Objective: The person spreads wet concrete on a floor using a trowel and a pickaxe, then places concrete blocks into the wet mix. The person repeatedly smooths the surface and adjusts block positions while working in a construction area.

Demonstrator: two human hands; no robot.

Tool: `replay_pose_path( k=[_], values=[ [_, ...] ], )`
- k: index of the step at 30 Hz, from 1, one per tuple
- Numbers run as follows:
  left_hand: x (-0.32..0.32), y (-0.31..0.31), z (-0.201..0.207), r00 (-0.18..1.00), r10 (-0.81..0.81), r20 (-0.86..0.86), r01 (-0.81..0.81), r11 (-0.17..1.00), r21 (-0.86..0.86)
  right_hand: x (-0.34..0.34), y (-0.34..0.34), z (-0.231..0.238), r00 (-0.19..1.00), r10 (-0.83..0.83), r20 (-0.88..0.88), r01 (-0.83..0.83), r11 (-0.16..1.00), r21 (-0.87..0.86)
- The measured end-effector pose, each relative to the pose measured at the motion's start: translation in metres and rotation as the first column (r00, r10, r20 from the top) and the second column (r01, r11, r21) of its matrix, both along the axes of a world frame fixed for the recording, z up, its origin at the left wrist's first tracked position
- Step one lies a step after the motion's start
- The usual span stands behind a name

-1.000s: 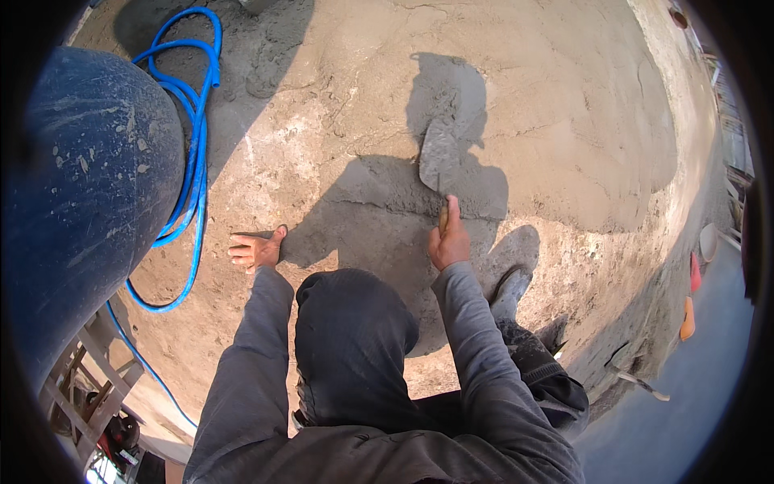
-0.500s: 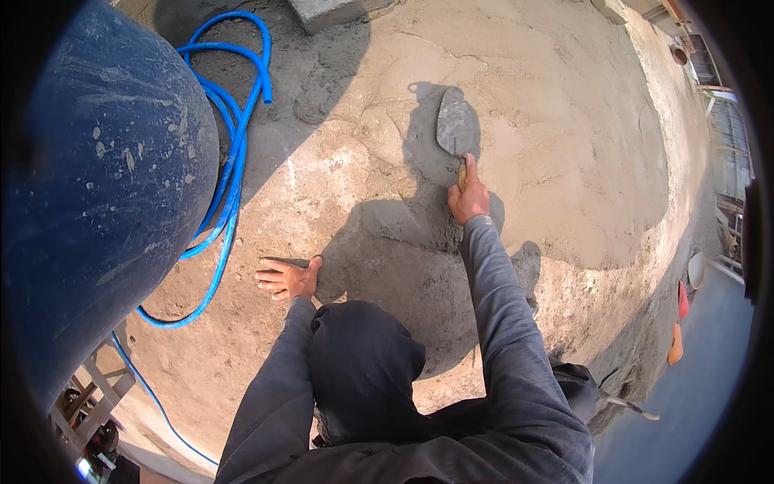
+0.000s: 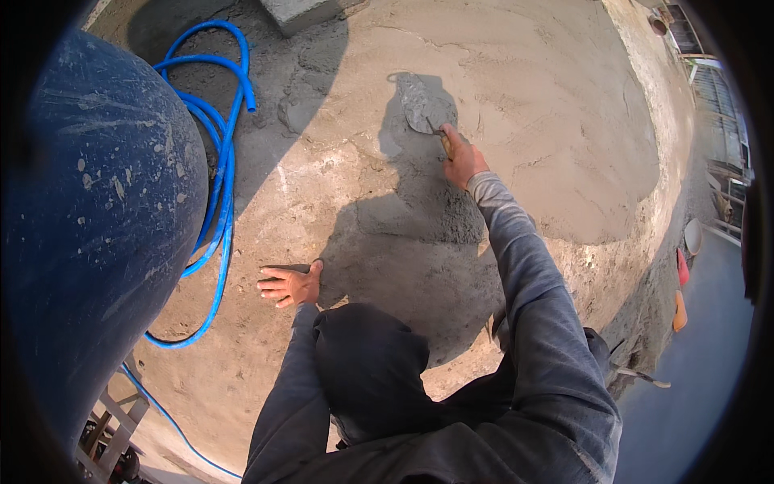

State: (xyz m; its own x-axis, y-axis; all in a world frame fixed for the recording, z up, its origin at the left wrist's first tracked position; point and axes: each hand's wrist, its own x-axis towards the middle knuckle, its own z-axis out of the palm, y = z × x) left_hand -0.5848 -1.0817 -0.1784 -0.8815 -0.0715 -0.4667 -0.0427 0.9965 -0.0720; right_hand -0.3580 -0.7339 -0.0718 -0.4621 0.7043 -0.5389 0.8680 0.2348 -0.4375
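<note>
My right hand (image 3: 463, 164) is closed round the handle of a trowel (image 3: 424, 107). The trowel's grey, mortar-smeared blade lies low over the wet mortar (image 3: 532, 105), within my shadow, its tip pointing up and to the left. Whether the whole blade touches the surface I cannot tell. Braced on the rough, drier ground (image 3: 242, 298) at the lower left is my left hand (image 3: 292, 285), its fingers spread and nothing in it. A lumpy mortar edge (image 3: 419, 218) runs below the trowel, between my two hands.
A big blue barrel (image 3: 105, 177) fills the left side, with a coiled blue hose (image 3: 228, 153) beside it. A concrete block (image 3: 298, 12) sits at the top. Along the right edge lie a red-handled tool (image 3: 682, 266), an orange-handled one (image 3: 680, 311) and a round pale dish (image 3: 693, 236).
The trowel has swung left, its blade turning from pointing straight ahead to up-left. My right hand has shifted with it. My left hand stays planted; the whole view has moved slightly.
</note>
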Motion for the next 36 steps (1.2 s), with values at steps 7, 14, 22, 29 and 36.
replay_pose_path(
  k=[7,14,22,29,36],
  values=[
    [0.007,0.007,-0.001,1.000,-0.028,0.010,0.029,0.989,-0.145,0.061,-0.159,0.011,0.942,0.322,0.097,-0.308,0.942,-0.130],
    [0.005,0.000,-0.024,0.987,-0.139,-0.078,0.127,0.983,-0.134,0.314,-0.199,-0.003,0.845,-0.414,0.339,0.381,0.910,0.160],
    [-0.017,-0.020,-0.051,0.968,-0.220,-0.120,0.212,0.974,-0.073,0.477,-0.201,-0.065,0.684,-0.725,0.081,0.556,0.590,0.586],
    [-0.028,-0.018,-0.027,0.983,-0.140,-0.117,0.137,0.990,-0.035,0.243,-0.102,-0.025,0.832,-0.542,-0.121,0.537,0.841,-0.072],
    [0.000,-0.014,-0.028,0.988,-0.068,-0.137,0.074,0.997,0.038,0.197,-0.166,-0.010,0.980,0.197,-0.028,-0.198,0.979,-0.040]
  ],
)
